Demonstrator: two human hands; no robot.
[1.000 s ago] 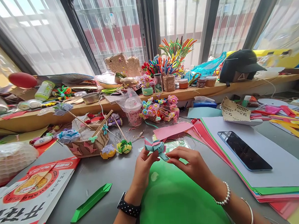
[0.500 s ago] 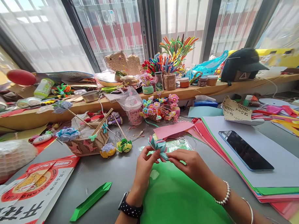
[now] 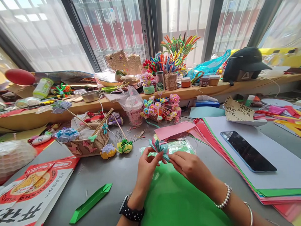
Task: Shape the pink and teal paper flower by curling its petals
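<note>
Between my two hands is a folded paper flower (image 3: 159, 147) with light blue and pink petals. My left hand (image 3: 147, 163) pinches it from the left, thumb in front and fingers behind. From the right, the thumb and fingers of my right hand (image 3: 189, 163) close on a petal at its lower right edge. Both hands are above a glossy green sheet (image 3: 179, 197) at the table's near side. To the left lies a folded green paper strip (image 3: 90, 204) with pointed ends.
A phone (image 3: 248, 151) rests on stacked coloured paper (image 3: 278, 168) at right. Behind my hands are a pink paper strip (image 3: 174, 129) and scissors (image 3: 183, 140). At left stand a box of paper flowers (image 3: 87, 146) and a printed paper bag (image 3: 32, 193). A cup (image 3: 134, 112) is farther back.
The fingers of my right hand have curled in closer at the flower's right edge, and its petals look more fanned out. The flower stays in nearly the same place.
</note>
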